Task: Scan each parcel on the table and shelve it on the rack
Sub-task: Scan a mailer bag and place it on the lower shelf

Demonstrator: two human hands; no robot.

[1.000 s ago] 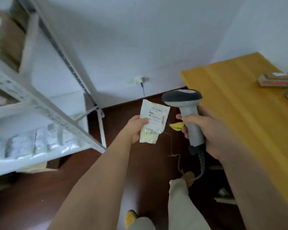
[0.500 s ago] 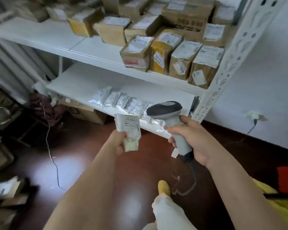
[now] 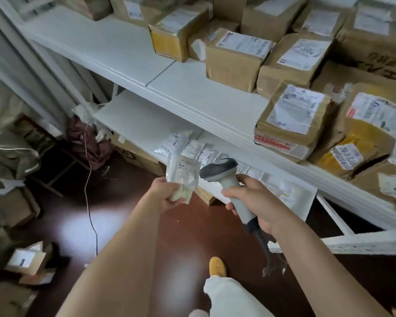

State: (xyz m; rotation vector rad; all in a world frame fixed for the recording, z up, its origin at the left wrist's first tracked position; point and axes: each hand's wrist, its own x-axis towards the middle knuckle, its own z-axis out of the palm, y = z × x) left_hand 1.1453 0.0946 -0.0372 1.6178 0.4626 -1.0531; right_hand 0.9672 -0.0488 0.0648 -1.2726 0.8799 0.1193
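My left hand [image 3: 167, 191] pinches a small clear-plastic parcel [image 3: 183, 173] with a white label, held upright in front of the lower shelf. My right hand [image 3: 254, 202] grips the handle of a grey barcode scanner [image 3: 220, 171], whose dark head sits just right of the parcel. The white rack [image 3: 192, 97] fills the upper frame. Its lower shelf [image 3: 142, 124] carries a row of similar flat plastic parcels [image 3: 192, 147] directly behind the held one.
Several taped cardboard boxes [image 3: 236, 58] crowd the upper shelf at right. Cardboard boxes [image 3: 25, 259] and bags lie on the dark floor at left, with a thin cable [image 3: 89, 202] trailing across it. My leg and yellow shoe [image 3: 217, 266] show below.
The view swung from the yellow table round to the rack and moved closer. Both hands, with parcel and scanner, now sit right before the lower shelf.
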